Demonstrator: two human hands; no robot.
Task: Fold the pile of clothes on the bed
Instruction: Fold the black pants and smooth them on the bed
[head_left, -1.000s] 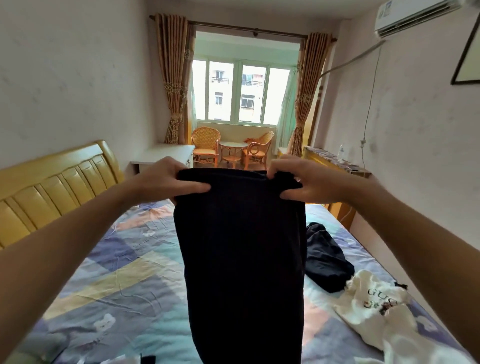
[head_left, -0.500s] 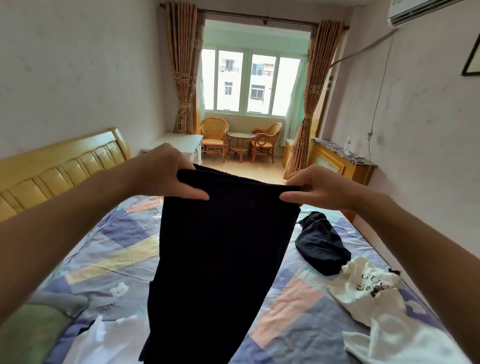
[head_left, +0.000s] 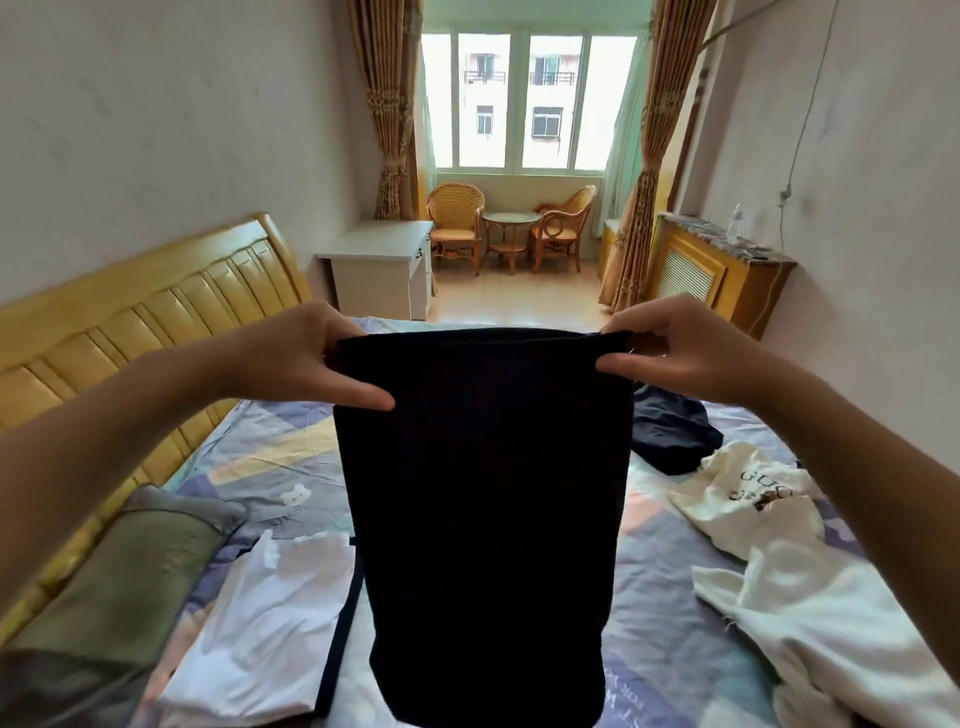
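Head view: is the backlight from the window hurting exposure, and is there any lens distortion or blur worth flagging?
Head view: the window is blown out, so the dark garment held up by the left hand and right hand shows almost no texture; wide-angle bending curves the headboard and walls; edges look soft, the centre reasonably sharp.

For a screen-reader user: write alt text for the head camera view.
Left hand and right hand hold a dark garment up by its top corners above a patterned bed. White clothes and a dark crumpled garment lie around it.
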